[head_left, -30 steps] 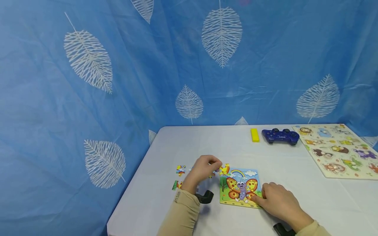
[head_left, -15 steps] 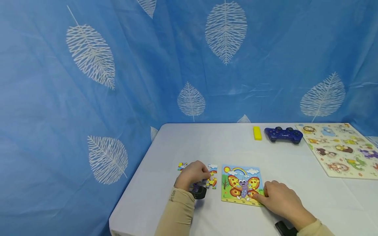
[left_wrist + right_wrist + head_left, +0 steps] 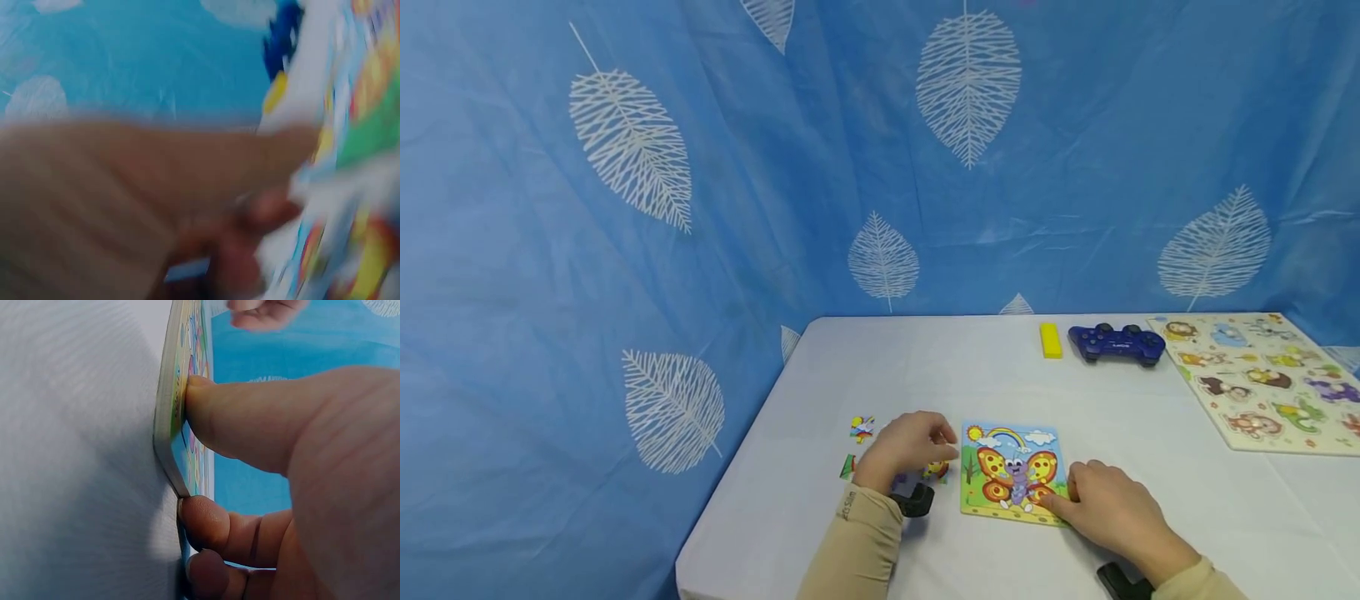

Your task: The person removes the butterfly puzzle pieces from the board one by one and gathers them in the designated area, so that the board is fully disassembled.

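Note:
The butterfly puzzle board (image 3: 1000,492) lies flat on the table, its sun, rainbow and purple-bodied butterfly in view. My right hand (image 3: 1108,512) holds it by the lower right corner; in the right wrist view the thumb presses on top and a bent finger meets the edge. My left hand (image 3: 910,450) hovers just left of the board with loosely bent fingers and a gap at their tips, nothing showing between them. Under and beside it lie jigsaw pieces: one with yellow and red (image 3: 936,471), a small bright one (image 3: 862,429), and a green one (image 3: 847,467). Other pieces are hidden beneath the hand.
On the white table (image 3: 760,500) a yellow block (image 3: 1050,341) and a blue game controller (image 3: 1117,343) lie at the back. A large animal puzzle board (image 3: 1262,375) sits at the right. Blue curtain (image 3: 737,167) with leaf prints hangs behind and at the left.
My left hand drew back left from the board's upper corner, where it held a piece, to the loose pieces, then shifted slightly right. My right hand stayed on the board.

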{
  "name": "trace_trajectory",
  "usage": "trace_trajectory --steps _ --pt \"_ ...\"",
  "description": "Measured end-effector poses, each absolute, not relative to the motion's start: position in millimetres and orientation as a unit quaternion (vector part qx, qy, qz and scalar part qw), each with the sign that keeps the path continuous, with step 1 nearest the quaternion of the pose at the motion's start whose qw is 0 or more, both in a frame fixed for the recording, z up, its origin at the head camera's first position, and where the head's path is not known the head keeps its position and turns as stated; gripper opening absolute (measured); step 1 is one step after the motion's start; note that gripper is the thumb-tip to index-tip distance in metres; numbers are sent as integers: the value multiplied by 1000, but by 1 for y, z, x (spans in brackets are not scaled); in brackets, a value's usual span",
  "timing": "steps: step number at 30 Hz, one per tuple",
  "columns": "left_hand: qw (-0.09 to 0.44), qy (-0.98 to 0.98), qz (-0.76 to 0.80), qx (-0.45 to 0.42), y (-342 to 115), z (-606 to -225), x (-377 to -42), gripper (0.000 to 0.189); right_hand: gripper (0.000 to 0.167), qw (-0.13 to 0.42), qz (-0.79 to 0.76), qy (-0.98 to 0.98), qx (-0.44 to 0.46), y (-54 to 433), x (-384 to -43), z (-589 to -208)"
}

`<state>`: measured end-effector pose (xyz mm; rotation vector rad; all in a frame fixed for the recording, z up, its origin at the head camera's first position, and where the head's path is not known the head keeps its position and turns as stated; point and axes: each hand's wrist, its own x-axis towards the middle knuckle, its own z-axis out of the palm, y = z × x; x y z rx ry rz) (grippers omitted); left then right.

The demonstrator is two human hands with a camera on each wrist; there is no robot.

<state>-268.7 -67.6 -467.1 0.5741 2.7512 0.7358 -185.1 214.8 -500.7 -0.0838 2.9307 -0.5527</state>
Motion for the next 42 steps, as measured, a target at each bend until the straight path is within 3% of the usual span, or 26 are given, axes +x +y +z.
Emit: trace_trajectory --steps 6,9,13,16,19,29,36,42 --pt "171 902 239 316 -47 -474 -265 38 52 56 -186 981 -30 214 -186 -499" --pt "165 905 192 341 -39 -479 -263 47 48 -21 -189 979 -70 213 -184 -501" --pt "160 906 178 349 -33 -483 -260 49 32 -160 -216 939 -217 208 -182 -509" --pt "161 906 183 346 -30 -484 -259 46 28 -204 -230 894 -326 204 -182 -516" --pt "164 904 192 345 -29 -483 -258 41 29 -210 -236 876 -365 203 -184 -521" --pt "163 903 191 349 -27 -486 -259 31 29 -219 -237 882 -344 201 -189 -531" --pt "156 906 186 346 -24 -487 -257 43 26 -213 -237 884 -343 200 -188 -530" --pt "151 916 176 327 -22 -486 -254 37 25 -204 -232 890 -337 201 -188 -529"
